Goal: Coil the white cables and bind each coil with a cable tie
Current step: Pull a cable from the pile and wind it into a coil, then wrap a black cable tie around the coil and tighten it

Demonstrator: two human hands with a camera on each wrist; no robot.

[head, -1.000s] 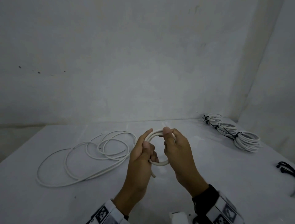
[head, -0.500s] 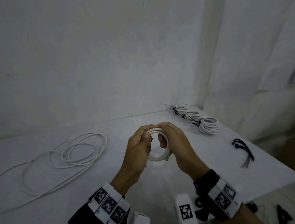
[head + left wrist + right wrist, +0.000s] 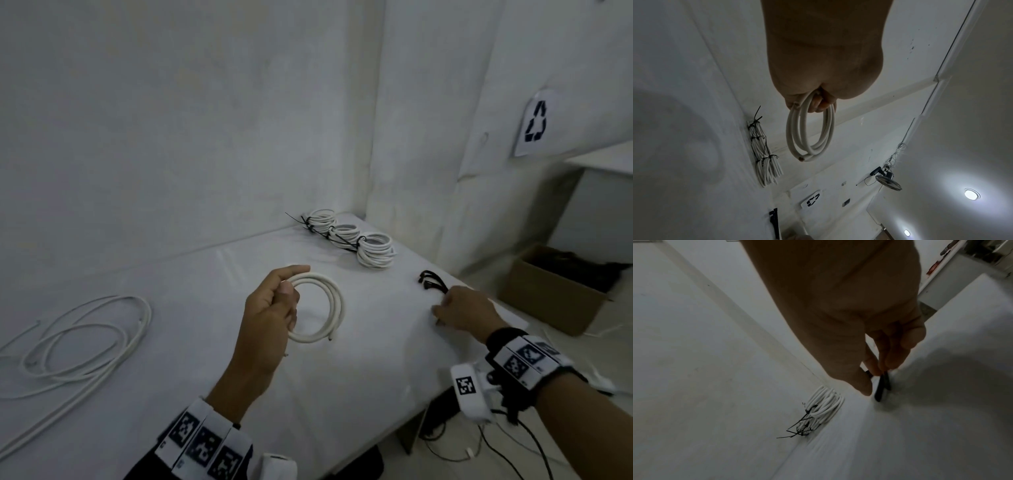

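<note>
My left hand [image 3: 294, 280] holds a small coil of white cable [image 3: 334, 308] upright above the white table [image 3: 212, 274], thumb and fingers pinching its left side. The left wrist view shows the coil [image 3: 809, 134] hanging from the curled fingers, with a cut end at the bottom. My right hand [image 3: 442, 308] is down on the table at the right, on a bunch of black cable ties [image 3: 433, 279]. In the right wrist view, thumb and forefinger [image 3: 872, 368] pinch one of the cable ties [image 3: 882, 386].
Three tied white coils [image 3: 352, 236] lie in a row at the table's far right corner. A long loose white cable [image 3: 85, 342] sprawls at the left. The table's right edge runs just beyond my right hand, with a cardboard box [image 3: 561, 294] on the floor past it.
My right hand has left the coil and moved right, down onto the black cable ties. The left hand now holds the coil alone. My view has swung to the right.
</note>
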